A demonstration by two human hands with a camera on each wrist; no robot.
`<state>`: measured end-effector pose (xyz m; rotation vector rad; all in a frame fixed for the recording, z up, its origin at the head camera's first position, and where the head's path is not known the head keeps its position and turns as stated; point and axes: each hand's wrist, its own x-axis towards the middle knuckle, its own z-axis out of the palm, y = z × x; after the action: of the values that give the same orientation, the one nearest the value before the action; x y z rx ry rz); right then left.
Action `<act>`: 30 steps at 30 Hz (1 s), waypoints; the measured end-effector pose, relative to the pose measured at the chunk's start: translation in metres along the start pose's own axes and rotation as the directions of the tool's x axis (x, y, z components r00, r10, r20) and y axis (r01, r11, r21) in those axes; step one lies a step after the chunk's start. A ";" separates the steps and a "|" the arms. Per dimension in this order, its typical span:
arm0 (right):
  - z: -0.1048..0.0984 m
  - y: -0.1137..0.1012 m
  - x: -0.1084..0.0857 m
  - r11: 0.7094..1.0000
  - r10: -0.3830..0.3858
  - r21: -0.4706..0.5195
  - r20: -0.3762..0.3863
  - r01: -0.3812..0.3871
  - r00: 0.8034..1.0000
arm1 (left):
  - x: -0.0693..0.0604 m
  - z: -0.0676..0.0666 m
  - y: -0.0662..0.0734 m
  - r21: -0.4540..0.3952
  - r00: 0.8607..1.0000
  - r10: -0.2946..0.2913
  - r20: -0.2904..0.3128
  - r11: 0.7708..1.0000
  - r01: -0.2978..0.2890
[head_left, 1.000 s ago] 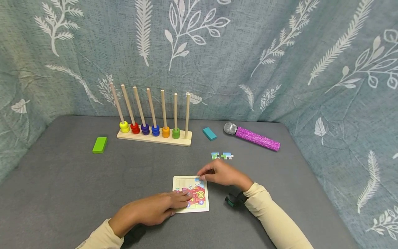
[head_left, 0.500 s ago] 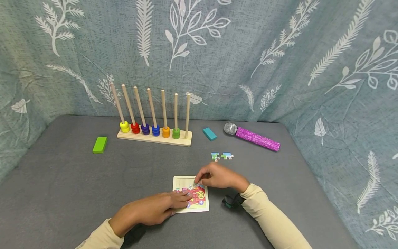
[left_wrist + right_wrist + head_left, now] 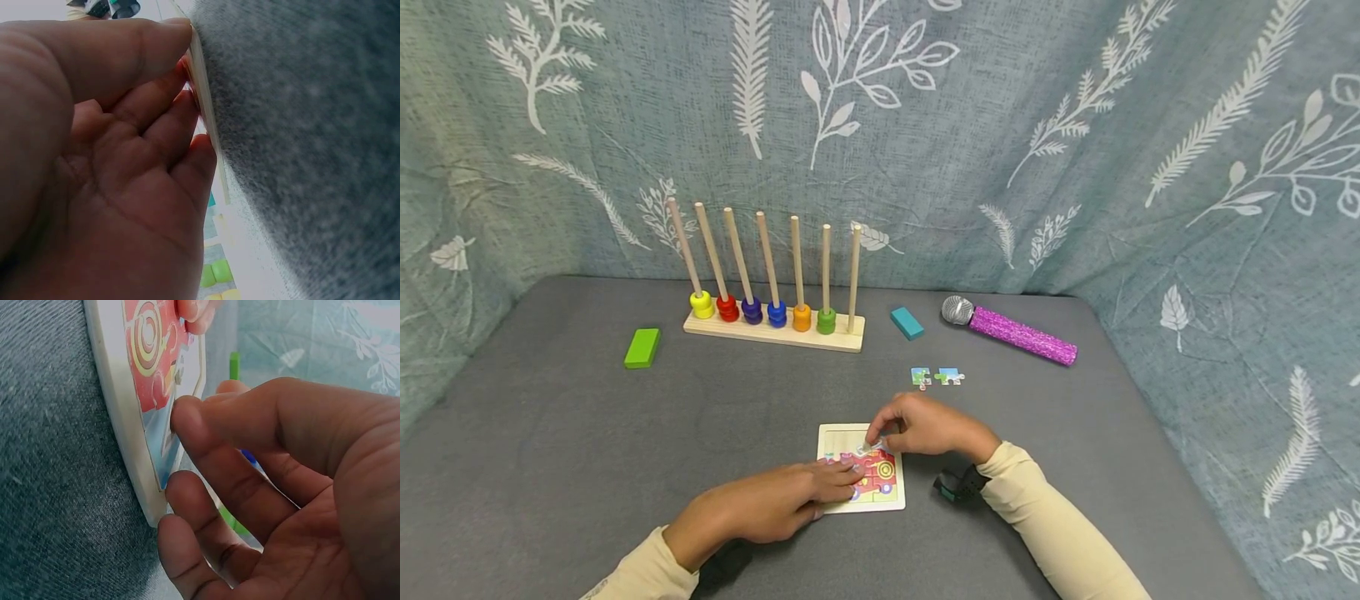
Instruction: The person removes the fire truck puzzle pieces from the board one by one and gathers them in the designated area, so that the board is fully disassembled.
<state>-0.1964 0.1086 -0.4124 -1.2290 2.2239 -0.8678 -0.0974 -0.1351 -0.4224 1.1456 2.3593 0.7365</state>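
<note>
A square wooden tray puzzle (image 3: 841, 438) with a red vehicle picture lies on the table, part of its upper left bare wood. My left hand (image 3: 790, 496) rests on its left side, fingers fairly straight over the picture. In the left wrist view the thumb (image 3: 144, 47) touches the tray's edge. Over the upper right of the tray, my right hand (image 3: 928, 423) pinches a blue puzzle piece (image 3: 166, 434) between thumb and forefinger, low against the board. The fingers hide most of that piece. Two loose puzzle pieces, one left (image 3: 920, 377) and one right (image 3: 951, 377), lie beyond the right hand.
A wooden peg stacker (image 3: 775, 333) with coloured beads stands at the back. Near it are a green block (image 3: 642, 348), a teal block (image 3: 907, 322) and a glittery purple microphone (image 3: 1022, 336). A leaf-patterned curtain (image 3: 925, 167) hangs behind the grey table (image 3: 737, 408).
My right hand has shifted slightly left and down, from the tray's upper right corner further over the board. My left hand has stayed in place.
</note>
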 end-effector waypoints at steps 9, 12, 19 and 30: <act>-0.001 -0.001 0.002 1.000 0.002 -0.019 -0.022 -0.002 1.000 | -0.001 -0.001 0.001 -0.010 1.000 0.007 -0.006 1.000 -0.007; -0.002 0.000 0.003 1.000 0.013 0.006 -0.050 -0.013 0.999 | -0.001 -0.001 0.001 -0.012 1.000 0.009 -0.002 1.000 -0.009; -0.003 0.000 0.004 0.999 0.047 0.024 -0.057 -0.046 0.997 | -0.001 -0.001 0.002 -0.009 1.000 0.013 -0.004 1.000 -0.013; -0.003 0.004 0.001 0.999 0.017 0.037 -0.115 -0.013 0.993 | -0.001 -0.001 0.001 -0.014 0.999 0.029 -0.012 0.999 -0.029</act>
<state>-0.2016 0.1102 -0.4132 -1.1711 2.2931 -0.9921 -0.0967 -0.1355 -0.4207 1.1754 2.3479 0.7707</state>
